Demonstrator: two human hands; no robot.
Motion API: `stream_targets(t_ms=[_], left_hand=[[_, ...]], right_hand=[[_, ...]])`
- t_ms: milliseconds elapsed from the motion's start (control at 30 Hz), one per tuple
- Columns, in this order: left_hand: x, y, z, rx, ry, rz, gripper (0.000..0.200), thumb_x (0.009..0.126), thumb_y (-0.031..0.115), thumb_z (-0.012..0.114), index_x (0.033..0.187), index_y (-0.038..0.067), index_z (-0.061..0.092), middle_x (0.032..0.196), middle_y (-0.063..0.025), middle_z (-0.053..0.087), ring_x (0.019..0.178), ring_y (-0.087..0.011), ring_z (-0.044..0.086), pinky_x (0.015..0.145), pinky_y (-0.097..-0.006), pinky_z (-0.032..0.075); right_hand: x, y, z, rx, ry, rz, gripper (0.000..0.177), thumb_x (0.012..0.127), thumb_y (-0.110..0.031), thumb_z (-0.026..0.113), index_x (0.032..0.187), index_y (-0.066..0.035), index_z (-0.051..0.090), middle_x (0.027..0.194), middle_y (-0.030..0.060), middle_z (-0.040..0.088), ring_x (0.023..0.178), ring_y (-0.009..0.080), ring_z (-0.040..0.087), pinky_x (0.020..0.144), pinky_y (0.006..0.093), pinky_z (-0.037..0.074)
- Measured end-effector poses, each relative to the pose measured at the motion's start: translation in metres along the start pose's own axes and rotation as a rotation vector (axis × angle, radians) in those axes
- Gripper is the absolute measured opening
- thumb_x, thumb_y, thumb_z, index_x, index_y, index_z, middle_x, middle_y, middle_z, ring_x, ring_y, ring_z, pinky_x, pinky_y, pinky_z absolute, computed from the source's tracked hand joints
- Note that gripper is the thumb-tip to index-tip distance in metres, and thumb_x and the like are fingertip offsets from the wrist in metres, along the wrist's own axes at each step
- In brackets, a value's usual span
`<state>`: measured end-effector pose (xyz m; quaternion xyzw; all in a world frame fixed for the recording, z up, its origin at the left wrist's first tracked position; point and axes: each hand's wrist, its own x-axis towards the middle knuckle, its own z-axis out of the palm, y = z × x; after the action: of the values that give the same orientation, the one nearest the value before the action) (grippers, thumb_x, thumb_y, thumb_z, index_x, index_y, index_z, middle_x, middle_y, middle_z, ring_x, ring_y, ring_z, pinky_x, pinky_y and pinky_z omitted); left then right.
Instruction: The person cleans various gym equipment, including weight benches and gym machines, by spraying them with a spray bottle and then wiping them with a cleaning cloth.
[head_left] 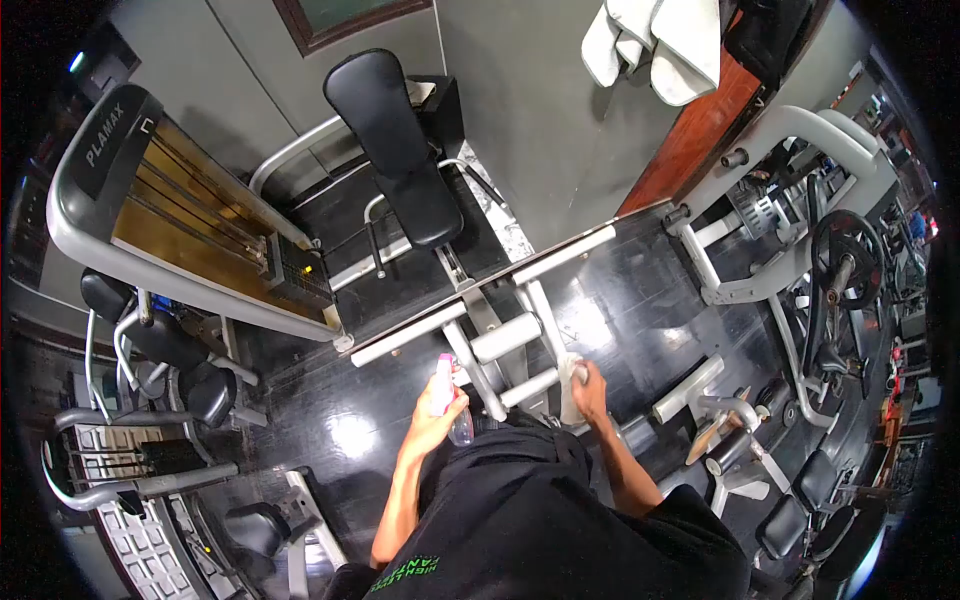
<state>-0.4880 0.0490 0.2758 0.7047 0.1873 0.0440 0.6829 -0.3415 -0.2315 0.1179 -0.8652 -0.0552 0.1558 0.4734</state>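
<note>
My left hand (pixel 428 428) is wrapped round a spray bottle (pixel 442 388) with a pink and white head and a clear body. It is just left of the pale metal frame (pixel 505 338) of a seated exercise machine. On the right side of that frame, my right hand (pixel 592 393) grips a whitish cloth (pixel 569 392), which lies against the frame's right bar. Beyond the frame stands the machine's black padded seat (pixel 425 205). Parts of the bottle are covered by my fingers.
A tall weight stack tower (pixel 185 245) rises at the left. White towels (pixel 655 45) hang on the wall at upper right. A plate-loaded machine (pixel 790 250) stands to the right, with a low padded bench frame (pixel 690 388) nearer me. A black seat (pixel 258 527) sits at lower left.
</note>
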Motion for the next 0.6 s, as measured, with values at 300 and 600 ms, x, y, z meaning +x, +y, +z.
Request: stream_targets(t_ms=[300,600], left_hand=[[0.010,0.012,-0.001,0.080,-0.049,0.095,0.047,0.086,0.010,0.063,0.129,0.006,0.046,0.084,0.0000,0.056,0.079,-0.0093,0.054,0.074,-0.0262,0.045],[0.013,-0.005,-0.002,-0.010,-0.052,0.058,0.048,0.085,0.014,0.066,0.129,0.006,0.047,0.086,0.0014,0.055,0.082,-0.0096,0.054,0.078,-0.0264,0.044]], right_hand=[[0.161,-0.135,-0.038,0.497,0.813,-0.263,0.048,0.090,-0.016,0.057,0.129,0.006,0.039,0.128,0.0224,0.047,0.118,0.0296,0.045,0.102,0.0365,0.032],[0.095,-0.163,0.045,0.198,0.345,-0.370,0.041,0.086,-0.018,0.060,0.119,0.002,0.049,0.104,0.0276,0.060,0.101,0.0362,0.059,0.087,0.0398,0.045]])
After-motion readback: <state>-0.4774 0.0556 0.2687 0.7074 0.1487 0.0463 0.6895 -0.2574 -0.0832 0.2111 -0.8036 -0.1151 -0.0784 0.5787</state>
